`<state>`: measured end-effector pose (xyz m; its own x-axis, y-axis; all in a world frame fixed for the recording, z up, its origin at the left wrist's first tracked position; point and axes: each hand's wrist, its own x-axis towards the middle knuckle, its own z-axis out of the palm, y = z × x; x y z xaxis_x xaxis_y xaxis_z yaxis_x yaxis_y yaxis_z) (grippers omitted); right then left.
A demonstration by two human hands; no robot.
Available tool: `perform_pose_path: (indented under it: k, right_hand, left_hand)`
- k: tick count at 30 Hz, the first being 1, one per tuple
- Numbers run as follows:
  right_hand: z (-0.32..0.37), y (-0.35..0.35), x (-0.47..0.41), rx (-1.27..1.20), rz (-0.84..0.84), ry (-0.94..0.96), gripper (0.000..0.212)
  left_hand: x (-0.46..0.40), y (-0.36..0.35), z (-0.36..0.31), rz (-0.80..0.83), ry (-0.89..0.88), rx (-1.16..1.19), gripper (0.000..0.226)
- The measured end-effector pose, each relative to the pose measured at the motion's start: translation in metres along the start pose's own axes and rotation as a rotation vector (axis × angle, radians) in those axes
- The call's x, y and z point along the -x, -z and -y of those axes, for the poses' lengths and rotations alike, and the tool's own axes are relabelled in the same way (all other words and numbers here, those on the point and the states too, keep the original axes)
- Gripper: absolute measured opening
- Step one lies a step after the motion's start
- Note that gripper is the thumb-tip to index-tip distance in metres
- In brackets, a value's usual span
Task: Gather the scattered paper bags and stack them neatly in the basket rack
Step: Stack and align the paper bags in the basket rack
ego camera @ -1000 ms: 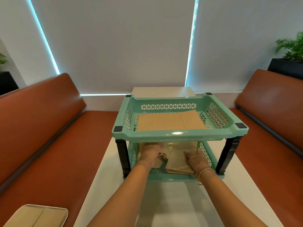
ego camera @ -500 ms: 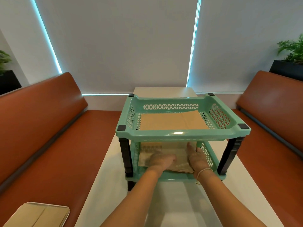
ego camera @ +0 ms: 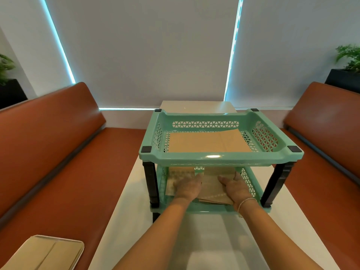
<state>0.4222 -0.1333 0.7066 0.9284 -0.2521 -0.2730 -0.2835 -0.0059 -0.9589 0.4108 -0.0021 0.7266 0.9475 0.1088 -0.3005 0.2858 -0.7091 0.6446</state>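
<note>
Both hands, the left hand (ego camera: pixel 188 187) and right hand (ego camera: pixel 234 187), are now lying spread flat, grip released, on the paper bags (ego camera: pixel 211 185) beneath them in the lower basket (ego camera: pixel 251 184), squaring the stack.

1. Single head-worn, wide-angle view, looking forward and down along both forearms.
2. The rack (ego camera: pixel 220 158) on the worktop (ego camera: pixel 194 240) sits centre frame, near the camera; the left hand (ego camera: pixel 188 187) and right hand (ego camera: pixel 233 189) reach into its lower tier.
3. Benches (ego camera: pixel 48 143) flank the worktop; blinds (ego camera: pixel 146 51) fill the far field.
</note>
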Motion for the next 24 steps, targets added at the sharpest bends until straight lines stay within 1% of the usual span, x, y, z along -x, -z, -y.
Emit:
perform_pose_path:
  k: [1, 2, 3, 6, 10, 13, 16, 18, 19, 20, 22, 23, 24]
  right_hand:
    - [0.000, 0.001, 0.000, -0.011, -0.003, -0.006, 0.032]
    - [-0.001, 0.001, -0.002, -0.029, 0.002, -0.013, 0.030]
    - [-0.002, 0.002, -0.003, -0.033, 0.004, -0.018, 0.029]
    - [-0.004, 0.005, -0.004, -0.032, 0.007, -0.006, 0.028]
    - [-0.006, 0.007, -0.007, -0.032, 0.019, 0.005, 0.031]
    - [-0.010, 0.008, -0.011, -0.004, 0.014, 0.008, 0.036]
    - [-0.011, 0.009, -0.012, 0.000, 0.018, 0.003, 0.037]
    - [-0.010, 0.009, -0.009, 0.003, 0.020, 0.001, 0.034]
    - [-0.010, 0.009, -0.009, 0.006, 0.020, 0.004, 0.031]
    - [-0.010, 0.009, -0.008, 0.013, 0.021, 0.009, 0.029]
    - [-0.008, 0.008, -0.005, 0.014, 0.025, 0.021, 0.027]
    - [-0.007, 0.008, -0.005, 0.010, 0.027, 0.025, 0.026]
    - [-0.006, 0.008, -0.004, 0.014, 0.027, 0.027, 0.026]
  left_hand:
    - [-0.006, 0.000, 0.005, -0.077, 0.014, -0.053, 0.039]
    - [-0.013, -0.001, 0.012, -0.136, 0.051, -0.090, 0.041]
    - [-0.019, -0.002, 0.018, -0.174, 0.092, -0.144, 0.050]
    - [-0.030, -0.006, 0.029, -0.206, 0.150, -0.322, 0.078]
    - [-0.040, -0.014, 0.027, -0.245, 0.230, -0.372, 0.098]
    - [-0.043, -0.020, 0.025, -0.258, 0.275, -0.354, 0.111]
    - [-0.046, -0.021, 0.025, -0.301, 0.274, -0.355, 0.116]
    - [-0.047, -0.020, 0.025, -0.323, 0.269, -0.359, 0.111]
    - [-0.047, -0.020, 0.026, -0.332, 0.262, -0.359, 0.102]
    - [-0.048, -0.020, 0.027, -0.347, 0.246, -0.344, 0.088]
    - [-0.047, -0.018, 0.026, -0.372, 0.223, -0.235, 0.053]
    - [-0.047, -0.016, 0.026, -0.376, 0.215, -0.170, 0.041]
    - [-0.046, -0.014, 0.025, -0.365, 0.193, -0.111, 0.035]
